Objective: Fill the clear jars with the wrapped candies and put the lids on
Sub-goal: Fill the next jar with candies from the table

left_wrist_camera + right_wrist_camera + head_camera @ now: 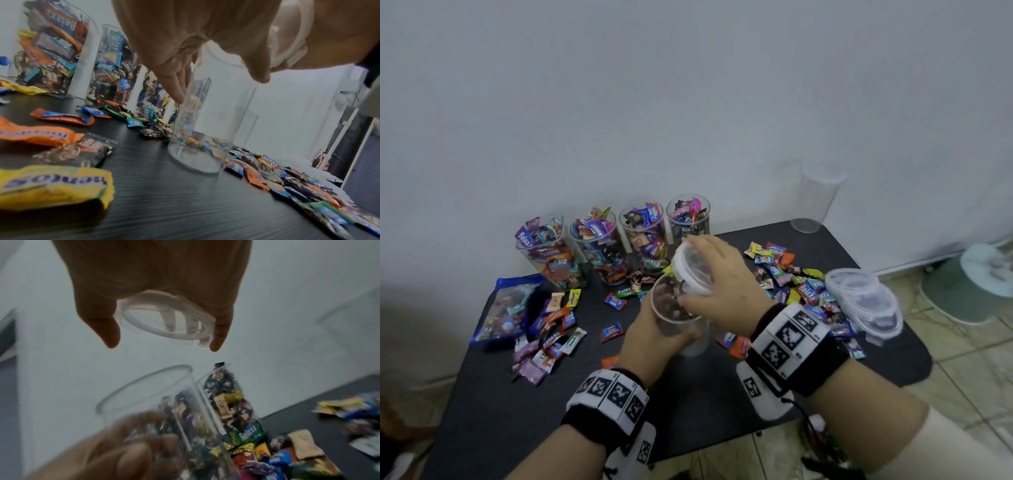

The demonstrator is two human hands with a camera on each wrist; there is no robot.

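An empty clear jar [678,318] stands upright on the black table [688,394], and my left hand [650,329] grips its side. In the left wrist view the jar [205,129] holds no candy, and my left hand [185,48] wraps its upper part. My right hand [719,284] holds a clear round lid [690,270], tilted just above the jar's rim. The right wrist view shows the lid [164,318] between thumb and fingers, apart from the jar's mouth [144,386]. Wrapped candies [791,284] lie scattered on both sides.
Several candy-filled jars without lids [613,246] line the wall at the back. A blue candy bag [506,308] lies at the left. A stack of clear lids [866,301] sits at the right edge, and another empty jar [815,198] stands at the back right corner.
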